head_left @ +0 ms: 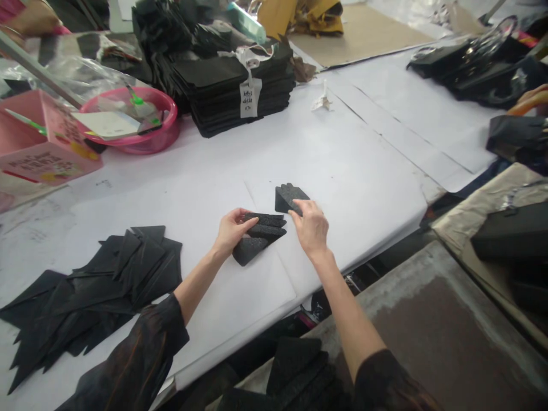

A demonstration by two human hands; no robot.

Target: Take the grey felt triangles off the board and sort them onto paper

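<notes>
In the middle of the head view my left hand (233,231) is closed on several fanned black pieces (261,233) with a grainy surface, its thumb on top of them. Just to the right, my right hand (311,225) pinches the near edge of another small bunch of black pieces (287,197), whose far edges show as rounded tips. A small gap separates the two bunches. Both are at or just above the white tabletop (342,160); contact with it is hard to tell. A loose heap of flat, pointed black pieces (107,279) lies left of my left arm.
Behind stand a tied, labelled stack of black sheets (226,85), a pink basin (165,134) and a pink box (25,148). Black bags (475,68) lie at the far right, beside another person's hand (531,100). More black pieces (295,371) sit below the table's front edge.
</notes>
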